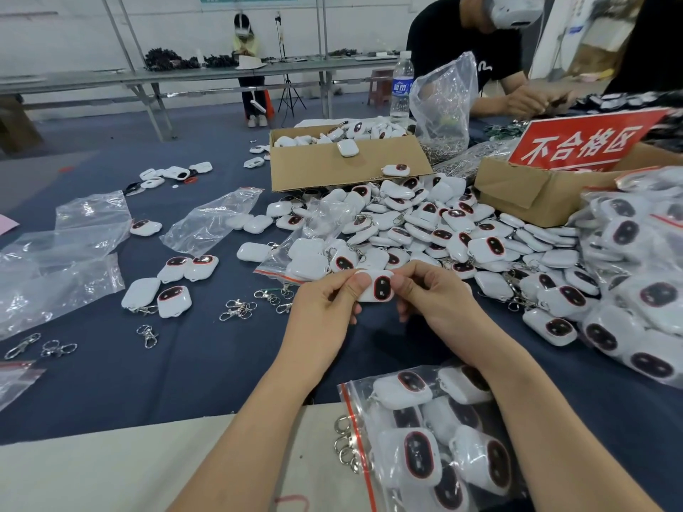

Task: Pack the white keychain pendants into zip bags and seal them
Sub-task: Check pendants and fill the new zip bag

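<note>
One white keychain pendant (377, 288) with a dark oval face is held above the blue table cloth between both hands. My left hand (325, 308) pinches its left end and my right hand (432, 297) pinches its right end. A zip bag (425, 434) with a red strip lies below my right forearm at the near edge, with several pendants inside and metal clasps sticking out of its left side. A big heap of loose pendants (436, 227) spreads just beyond my hands.
Empty clear bags (210, 223) and loose metal clasps (236, 308) lie to the left. Two cardboard boxes (332, 168) stand behind the heap, one carrying a red sign (580, 142). Bagged pendants (635, 260) pile up at the right. Another person (480, 61) works across the table.
</note>
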`<state>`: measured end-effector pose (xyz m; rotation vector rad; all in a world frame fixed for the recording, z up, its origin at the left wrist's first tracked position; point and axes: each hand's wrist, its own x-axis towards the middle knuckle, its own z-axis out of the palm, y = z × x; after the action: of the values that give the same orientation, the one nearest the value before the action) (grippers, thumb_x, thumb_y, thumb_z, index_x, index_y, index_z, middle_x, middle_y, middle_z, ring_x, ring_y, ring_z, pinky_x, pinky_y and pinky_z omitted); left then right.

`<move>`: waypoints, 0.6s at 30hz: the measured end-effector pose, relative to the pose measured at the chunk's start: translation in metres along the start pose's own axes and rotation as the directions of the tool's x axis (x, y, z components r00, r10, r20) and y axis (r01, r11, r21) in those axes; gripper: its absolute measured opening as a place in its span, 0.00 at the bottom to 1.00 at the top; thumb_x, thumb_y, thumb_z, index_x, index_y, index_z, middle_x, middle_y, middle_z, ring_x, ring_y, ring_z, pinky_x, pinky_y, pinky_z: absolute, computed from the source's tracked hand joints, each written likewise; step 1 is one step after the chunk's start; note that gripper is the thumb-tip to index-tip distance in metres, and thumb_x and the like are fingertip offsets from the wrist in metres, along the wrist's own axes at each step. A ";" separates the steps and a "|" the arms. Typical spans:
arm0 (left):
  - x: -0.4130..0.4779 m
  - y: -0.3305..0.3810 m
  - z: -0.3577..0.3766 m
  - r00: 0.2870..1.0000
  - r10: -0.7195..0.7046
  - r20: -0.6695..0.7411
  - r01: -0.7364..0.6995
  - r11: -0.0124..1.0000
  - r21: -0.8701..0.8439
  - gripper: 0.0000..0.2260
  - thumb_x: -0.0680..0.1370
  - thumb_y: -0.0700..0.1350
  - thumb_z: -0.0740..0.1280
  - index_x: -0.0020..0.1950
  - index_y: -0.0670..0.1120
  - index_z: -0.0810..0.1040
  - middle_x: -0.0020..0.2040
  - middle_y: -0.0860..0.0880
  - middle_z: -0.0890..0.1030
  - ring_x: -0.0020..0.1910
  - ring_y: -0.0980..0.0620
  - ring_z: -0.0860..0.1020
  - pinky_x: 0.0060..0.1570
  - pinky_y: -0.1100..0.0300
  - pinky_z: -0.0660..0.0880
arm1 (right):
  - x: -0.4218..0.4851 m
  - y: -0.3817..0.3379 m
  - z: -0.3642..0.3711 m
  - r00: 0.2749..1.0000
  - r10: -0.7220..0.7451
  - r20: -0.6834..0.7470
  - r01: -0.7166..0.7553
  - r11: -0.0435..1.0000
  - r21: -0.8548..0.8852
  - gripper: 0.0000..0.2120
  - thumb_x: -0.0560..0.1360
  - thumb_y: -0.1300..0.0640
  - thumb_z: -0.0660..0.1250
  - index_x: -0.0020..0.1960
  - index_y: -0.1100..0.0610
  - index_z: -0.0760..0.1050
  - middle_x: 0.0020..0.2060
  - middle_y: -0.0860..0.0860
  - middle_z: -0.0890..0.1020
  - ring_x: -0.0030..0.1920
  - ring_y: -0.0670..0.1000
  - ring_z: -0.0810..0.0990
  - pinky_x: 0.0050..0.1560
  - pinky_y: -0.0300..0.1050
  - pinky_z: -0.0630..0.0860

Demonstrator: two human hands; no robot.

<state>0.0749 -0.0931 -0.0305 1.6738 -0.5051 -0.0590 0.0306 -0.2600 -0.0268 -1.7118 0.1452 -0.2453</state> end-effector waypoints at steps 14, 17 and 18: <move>-0.083 0.037 -0.087 0.878 -0.409 0.248 0.400 0.912 0.086 0.10 0.82 0.48 0.65 0.50 0.47 0.86 0.36 0.43 0.80 0.32 0.49 0.76 0.31 0.61 0.72 | -0.023 -0.032 0.007 0.901 0.177 0.396 -0.002 0.915 -0.404 0.14 0.76 0.37 0.66 0.49 0.44 0.84 0.43 0.43 0.87 0.41 0.41 0.83 0.51 0.42 0.76; -0.101 0.042 -0.088 0.796 -0.472 0.379 0.465 0.878 0.117 0.10 0.84 0.43 0.64 0.53 0.45 0.85 0.37 0.42 0.81 0.35 0.47 0.78 0.35 0.58 0.75 | -0.038 -0.033 0.010 0.884 0.236 0.404 0.000 0.863 -0.506 0.16 0.75 0.35 0.67 0.50 0.45 0.84 0.46 0.41 0.87 0.50 0.42 0.84 0.60 0.45 0.77; -0.105 0.044 -0.087 0.778 -0.469 0.418 0.472 0.875 0.104 0.10 0.84 0.41 0.64 0.54 0.45 0.86 0.37 0.42 0.82 0.36 0.47 0.80 0.36 0.58 0.77 | -0.042 -0.035 0.009 0.884 0.230 0.407 0.011 0.860 -0.509 0.15 0.75 0.35 0.68 0.49 0.44 0.85 0.47 0.41 0.87 0.51 0.42 0.84 0.60 0.45 0.77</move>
<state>-0.0045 0.0219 0.0014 1.7496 -0.3954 -0.8215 -0.0093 -0.2359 0.0033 -2.2234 -0.0487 0.3225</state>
